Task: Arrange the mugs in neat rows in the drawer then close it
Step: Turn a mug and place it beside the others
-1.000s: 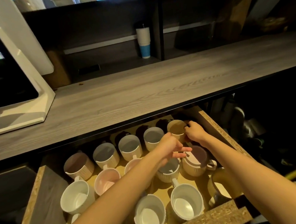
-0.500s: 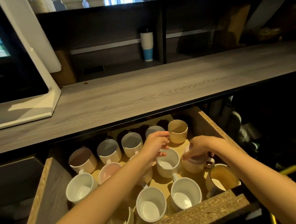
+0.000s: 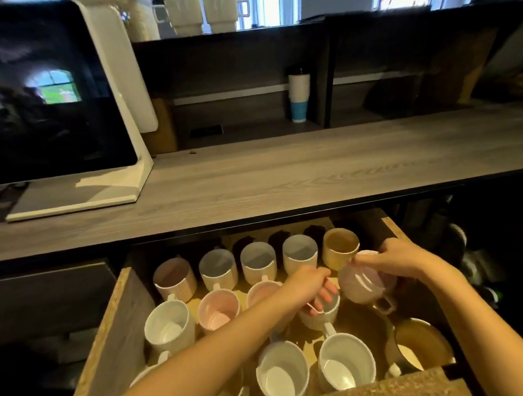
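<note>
**Drawer (image 3: pixel 115 329):** pulled open beneath the tabletop (image 3: pixel 283 178). A screen (image 3: pixel 48 88) stands on the tabletop at far left.

**Back-row mugs (image 3: pixel 258 259):** four pale ones in a line, with the tan mug (image 3: pixel 341 245) at the right end. All stand upright.

**Middle row:** a pink mug (image 3: pixel 218 307) sits left of centre, and its neighbour is half hidden by the forearm.

**Left hand (image 3: pixel 313 289):** fingers (image 3: pixel 327 294) hooked over the rim of the white mug (image 3: pixel 321 316), gripping it. The mug stands on the drawer floor.

**Right hand (image 3: pixel 392 258):** fingers closed round the lavender mug (image 3: pixel 363 283), just right of the white mug and in front of the tan mug.

**Change:** a second ago the right hand was at the tan mug and the left held nothing. Half a second ago the lavender mug stood upright. It is now tipped, mouth towards the camera, and seemingly off the floor.

**Reading:** the back row looks settled, and work has moved to the right end of the middle row. The front mugs and closing the drawer remain.
</note>
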